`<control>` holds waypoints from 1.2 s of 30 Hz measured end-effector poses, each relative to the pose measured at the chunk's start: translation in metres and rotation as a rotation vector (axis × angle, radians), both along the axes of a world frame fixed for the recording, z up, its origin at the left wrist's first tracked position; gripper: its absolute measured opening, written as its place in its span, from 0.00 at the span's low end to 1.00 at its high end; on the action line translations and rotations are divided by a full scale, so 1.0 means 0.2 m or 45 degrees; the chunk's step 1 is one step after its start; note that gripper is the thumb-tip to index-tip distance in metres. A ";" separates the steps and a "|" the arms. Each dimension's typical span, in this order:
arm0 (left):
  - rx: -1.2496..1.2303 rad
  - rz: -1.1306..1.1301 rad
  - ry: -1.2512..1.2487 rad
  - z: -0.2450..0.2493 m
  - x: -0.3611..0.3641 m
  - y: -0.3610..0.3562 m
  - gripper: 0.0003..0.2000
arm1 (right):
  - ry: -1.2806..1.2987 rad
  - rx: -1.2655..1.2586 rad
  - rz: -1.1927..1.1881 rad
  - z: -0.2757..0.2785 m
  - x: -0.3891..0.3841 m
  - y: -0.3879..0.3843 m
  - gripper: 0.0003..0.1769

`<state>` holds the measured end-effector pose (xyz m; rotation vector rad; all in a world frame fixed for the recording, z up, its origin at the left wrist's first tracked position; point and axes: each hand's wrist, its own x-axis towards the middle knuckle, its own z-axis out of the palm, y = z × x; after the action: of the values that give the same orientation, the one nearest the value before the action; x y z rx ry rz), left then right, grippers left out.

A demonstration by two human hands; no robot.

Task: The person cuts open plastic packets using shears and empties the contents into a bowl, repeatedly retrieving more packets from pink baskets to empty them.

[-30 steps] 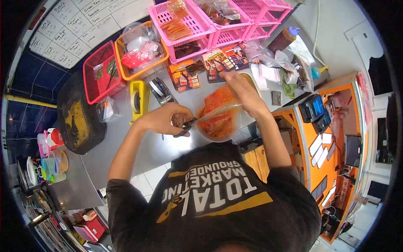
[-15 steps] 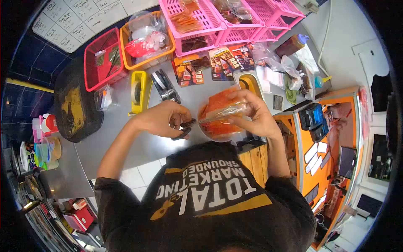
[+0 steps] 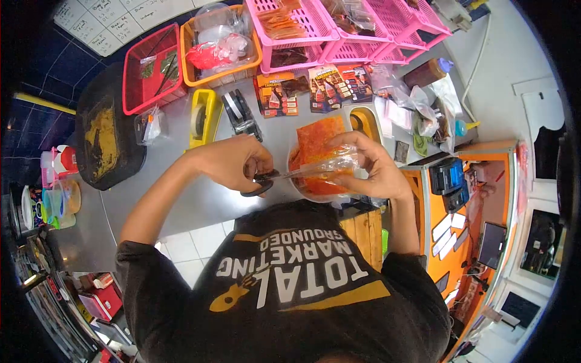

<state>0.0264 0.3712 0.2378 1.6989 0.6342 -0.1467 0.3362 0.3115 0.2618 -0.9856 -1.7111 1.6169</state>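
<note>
Steel counter (image 3: 193, 209) — bowl (image 3: 305, 195), baskets (image 3: 302, 36), tape dispenser (image 3: 201, 118)

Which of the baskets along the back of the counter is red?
The red basket at the row's far left, beside the dark tray; the orange basket sits next to it, then pink baskets.

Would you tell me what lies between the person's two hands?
In the head view, black scissors in the left hand meet a clear bag held by the right hand, over a bowl of orange food.

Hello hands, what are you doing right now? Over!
Left hand shut on scissors, blades at the clear bag. Right hand pinches the bag over the orange snacks. Nothing between blades and bag.
</note>
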 end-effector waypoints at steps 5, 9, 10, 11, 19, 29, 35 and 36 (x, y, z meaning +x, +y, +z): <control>-0.021 -0.017 -0.006 0.00 0.01 0.00 0.09 | -0.087 -0.004 -0.006 0.04 -0.02 -0.01 0.33; -0.024 0.023 -0.044 0.01 0.01 -0.02 0.08 | -0.095 -0.015 -0.016 0.06 -0.03 -0.01 0.33; -0.015 0.030 -0.072 0.00 0.01 -0.02 0.08 | -0.093 0.022 0.002 0.05 -0.03 0.00 0.33; -0.017 0.032 -0.073 0.01 0.01 -0.02 0.08 | -0.092 0.058 0.022 0.04 -0.03 0.00 0.34; 0.119 0.026 -0.028 0.06 0.03 -0.04 0.09 | -0.027 -0.052 0.006 0.04 -0.04 -0.01 0.33; 0.111 0.092 -0.074 0.06 0.04 -0.07 0.09 | -0.120 0.000 0.022 0.06 -0.05 -0.01 0.32; 0.136 0.095 -0.127 0.07 0.06 -0.08 0.09 | -0.059 0.002 0.029 0.04 -0.06 -0.01 0.35; 0.133 0.091 -0.133 0.05 0.05 -0.08 0.09 | -0.059 0.003 0.029 0.04 -0.06 -0.01 0.35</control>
<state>0.0360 0.3553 0.2472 1.7693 0.6326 0.0264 0.3243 0.3094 0.2706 -1.0129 -1.7607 1.6181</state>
